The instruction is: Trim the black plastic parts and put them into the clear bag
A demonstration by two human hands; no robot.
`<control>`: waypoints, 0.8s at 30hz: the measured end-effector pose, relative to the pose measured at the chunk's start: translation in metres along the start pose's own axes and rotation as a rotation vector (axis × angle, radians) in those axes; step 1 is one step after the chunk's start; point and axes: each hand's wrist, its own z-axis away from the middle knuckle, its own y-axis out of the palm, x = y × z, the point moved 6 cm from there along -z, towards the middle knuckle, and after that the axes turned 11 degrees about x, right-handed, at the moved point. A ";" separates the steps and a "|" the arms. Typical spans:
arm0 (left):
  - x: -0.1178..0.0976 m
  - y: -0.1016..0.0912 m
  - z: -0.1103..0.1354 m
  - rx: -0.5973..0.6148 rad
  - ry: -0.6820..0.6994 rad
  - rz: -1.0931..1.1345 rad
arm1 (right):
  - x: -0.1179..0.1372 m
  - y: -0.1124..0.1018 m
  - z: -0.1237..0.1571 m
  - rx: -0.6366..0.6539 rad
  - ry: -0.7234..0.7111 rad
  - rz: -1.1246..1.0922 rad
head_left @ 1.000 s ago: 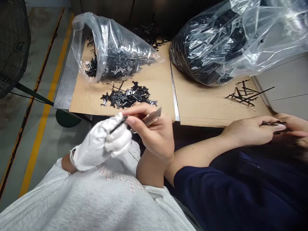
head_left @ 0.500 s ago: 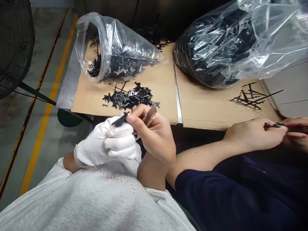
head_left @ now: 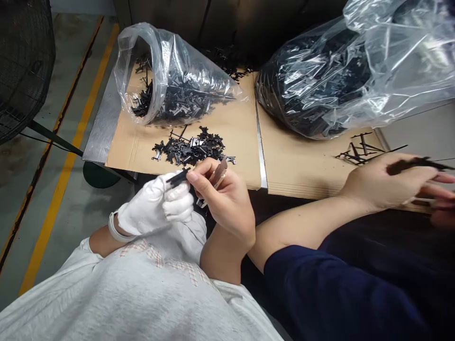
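My left hand (head_left: 154,203), in a white glove, is closed on a small slim black plastic part (head_left: 178,177). The part sticks out at a slant above the gloved fingers. My bare right hand (head_left: 227,201) is curled around a flat shiny metal tool (head_left: 219,172), whose exact kind I cannot make out. The right thumb and forefinger touch the upper right end of the black part. Just beyond both hands, a pile of small black plastic parts (head_left: 192,148) lies on the cardboard.
An open clear bag (head_left: 159,76) of black parts lies at the back left. A bigger full bag (head_left: 316,85) lies to its right. Black sprues (head_left: 359,149) lie near a co-worker's hand (head_left: 391,182) holding a dark piece. A fan (head_left: 24,71) stands left. Cardboard (head_left: 302,166) covers the table.
My hands stay together around the black part with little movement. The co-worker's hands have moved up and to the right with a dark piece. The view has shifted slightly.
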 end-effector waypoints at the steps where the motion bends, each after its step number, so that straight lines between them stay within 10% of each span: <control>1: -0.004 0.007 0.001 0.045 0.007 0.030 | -0.001 0.000 0.000 -0.004 0.000 -0.001; 5: -0.010 0.014 0.005 0.079 0.095 0.079 | -0.004 0.002 -0.001 -0.022 -0.001 -0.028; 13: -0.005 -0.042 0.006 -0.239 0.140 -0.547 | -0.028 -0.031 -0.004 -0.148 0.079 0.044; 19: -0.096 -0.124 0.019 -0.975 0.305 -1.163 | -0.075 -0.086 -0.042 -0.392 0.378 0.477; 24: -0.157 -0.152 -0.023 -0.952 -0.129 -1.738 | -0.087 -0.091 -0.055 -0.449 0.389 0.553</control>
